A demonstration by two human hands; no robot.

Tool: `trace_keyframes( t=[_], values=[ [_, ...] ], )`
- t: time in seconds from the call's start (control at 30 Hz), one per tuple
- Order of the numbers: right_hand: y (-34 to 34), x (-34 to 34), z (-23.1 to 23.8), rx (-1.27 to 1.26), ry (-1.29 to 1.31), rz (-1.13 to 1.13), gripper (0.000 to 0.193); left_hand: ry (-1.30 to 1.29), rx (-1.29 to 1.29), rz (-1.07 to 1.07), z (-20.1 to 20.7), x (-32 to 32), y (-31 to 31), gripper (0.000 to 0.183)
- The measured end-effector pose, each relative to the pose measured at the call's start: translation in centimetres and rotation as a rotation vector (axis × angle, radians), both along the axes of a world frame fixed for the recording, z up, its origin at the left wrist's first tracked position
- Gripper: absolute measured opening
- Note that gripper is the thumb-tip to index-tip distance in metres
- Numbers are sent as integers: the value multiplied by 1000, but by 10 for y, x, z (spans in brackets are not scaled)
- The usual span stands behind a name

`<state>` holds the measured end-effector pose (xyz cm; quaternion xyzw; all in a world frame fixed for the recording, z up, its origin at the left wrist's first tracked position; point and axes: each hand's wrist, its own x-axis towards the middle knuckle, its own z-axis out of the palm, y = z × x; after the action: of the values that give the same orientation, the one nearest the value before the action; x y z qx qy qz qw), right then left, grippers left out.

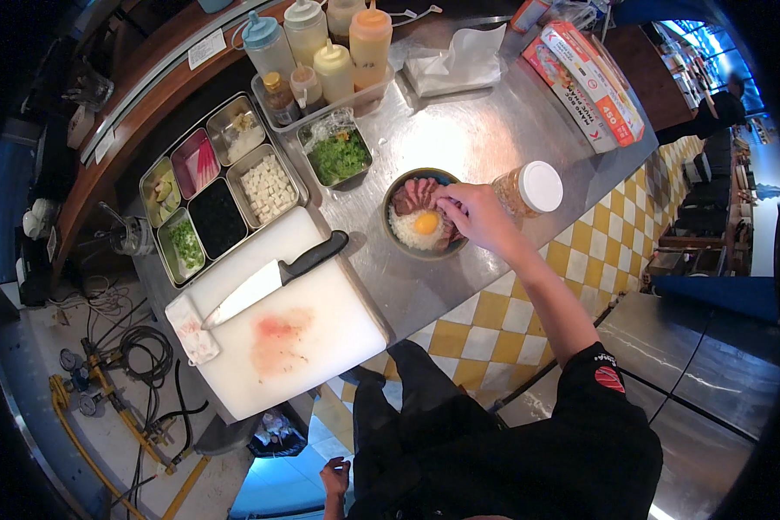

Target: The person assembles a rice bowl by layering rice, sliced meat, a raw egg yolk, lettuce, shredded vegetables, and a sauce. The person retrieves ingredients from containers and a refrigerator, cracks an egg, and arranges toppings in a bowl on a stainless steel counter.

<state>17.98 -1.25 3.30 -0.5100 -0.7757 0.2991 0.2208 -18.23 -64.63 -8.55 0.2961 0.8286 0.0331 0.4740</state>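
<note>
A dark-rimmed bowl (pixel 391 236) holds white rice (pixel 404 229), pinkish sliced meat (pixel 414 192) round the side and an egg yolk (pixel 425 223) in the middle. Over the bowl's right side, my right hand (pixel 477 217) has its fingers pinched together close to the meat. Whatever the fingertips hold, if anything, is hidden. Just right of this hand, a clear jar with a white lid (pixel 542 186) contains light brown bits. My left hand (pixel 334 476) hangs low beside my leg, away from the counter, with loosely curled fingers and nothing visible in it.
A knife (pixel 260 282) and folded cloth (pixel 191 329) lie on the white cutting board (pixel 321 338). Behind it stands a tray of ingredient pans (pixel 221 186). Chopped greens (pixel 340 159), a bin of squeeze bottles (pixel 377 91), paper napkins (pixel 455 65) and a box (pixel 581 87) line the far side.
</note>
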Motion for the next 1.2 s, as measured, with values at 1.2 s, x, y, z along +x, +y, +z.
trace_keyframes(
  t=[1.2],
  values=[
    [-338,-223,-47,-1731,981,313,36,63,92,441,-26,22,-137,35]
  ],
)
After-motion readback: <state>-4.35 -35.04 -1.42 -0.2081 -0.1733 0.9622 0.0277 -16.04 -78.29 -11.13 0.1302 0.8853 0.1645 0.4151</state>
